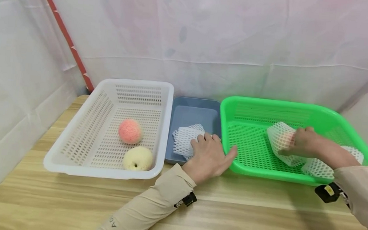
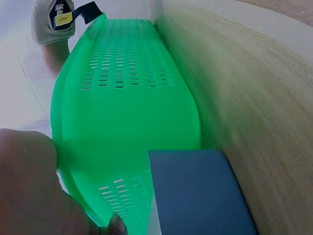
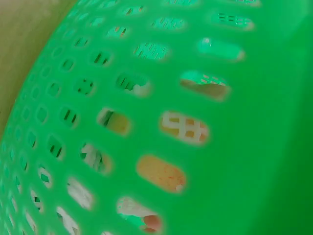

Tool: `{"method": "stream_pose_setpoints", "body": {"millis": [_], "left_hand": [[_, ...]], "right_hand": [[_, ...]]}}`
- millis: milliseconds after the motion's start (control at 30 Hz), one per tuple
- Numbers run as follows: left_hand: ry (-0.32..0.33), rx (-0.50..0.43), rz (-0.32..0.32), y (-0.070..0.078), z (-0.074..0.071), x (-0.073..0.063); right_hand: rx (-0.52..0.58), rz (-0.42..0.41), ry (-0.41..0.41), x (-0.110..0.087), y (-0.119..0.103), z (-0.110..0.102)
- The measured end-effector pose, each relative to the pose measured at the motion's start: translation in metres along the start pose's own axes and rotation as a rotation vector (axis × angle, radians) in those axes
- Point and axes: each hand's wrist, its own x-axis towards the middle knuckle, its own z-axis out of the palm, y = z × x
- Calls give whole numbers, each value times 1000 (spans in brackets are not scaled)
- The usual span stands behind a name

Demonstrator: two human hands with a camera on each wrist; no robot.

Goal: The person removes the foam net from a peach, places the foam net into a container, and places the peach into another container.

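My right hand [image 1: 308, 142] grips a pinkish fruit in a white foam net [image 1: 279, 136] inside the green basket [image 1: 273, 103]. Beside it, partly under the right forearm, lies a second white foam net [image 1: 318, 169]; its contents are hard to make out in the head view. Over the shallow blue-grey tray [image 1: 194, 110], my left hand [image 1: 209, 155] reaches with its fingertips at some white foam nets [image 1: 183, 142]. Its thumb is spread away, near the basket's left rim. In the right wrist view, the basket wall [image 3: 254, 161] hides most of the fruit and the hand.
To the left stands a white perforated basket [image 1: 81, 120] holding a pink peach [image 1: 130, 131] and a pale yellow fruit [image 1: 138, 158]. All three containers sit side by side on a wooden table [image 1: 228, 214]. Behind them hangs a pale sheet [image 1: 211, 29].
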Motion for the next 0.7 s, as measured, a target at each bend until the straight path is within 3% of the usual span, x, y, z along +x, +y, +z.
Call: {"method": "stream_pose_setpoints", "body": {"millis": [333,700], "left_hand": [[18,10,13,2,3,-1],[20,10,19,0,3,-1]], "right_hand": [[139,-46,-14,2,-3,7],[89,-57,55,10,-8,11]]}}
